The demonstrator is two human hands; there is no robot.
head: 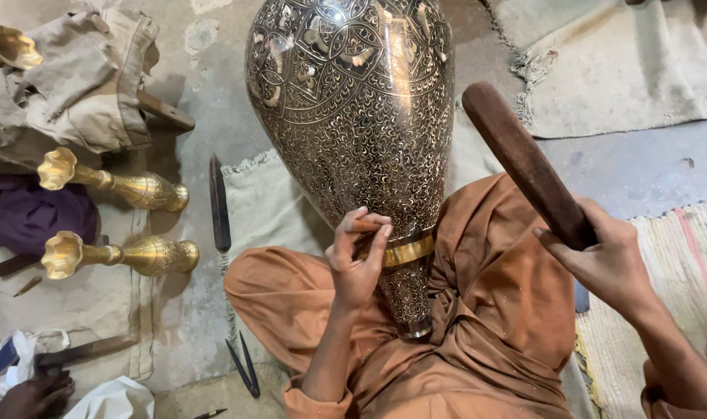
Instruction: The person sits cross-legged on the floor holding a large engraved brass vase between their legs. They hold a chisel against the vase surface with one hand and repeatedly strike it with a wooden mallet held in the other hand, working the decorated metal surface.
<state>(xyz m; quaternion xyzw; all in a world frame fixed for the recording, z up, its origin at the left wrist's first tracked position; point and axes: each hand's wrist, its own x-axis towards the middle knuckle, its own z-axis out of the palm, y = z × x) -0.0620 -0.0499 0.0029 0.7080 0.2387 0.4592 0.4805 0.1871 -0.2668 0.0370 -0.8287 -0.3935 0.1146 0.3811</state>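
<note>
Two brass vases [121, 186] beside one engraved vase [353, 116].

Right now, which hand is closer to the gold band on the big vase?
Left. The left hand pinches a small tool right against the gold band; the right hand holds a wooden stick off beside it.

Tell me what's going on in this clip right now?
A person sits cross-legged on the floor with a large engraved metal vase lying across the lap. The left hand pinches a small tool against the vase near its gold band. The right hand holds a wooden stick raised beside it. Two small brass vases lie on a cloth to the left.
</note>
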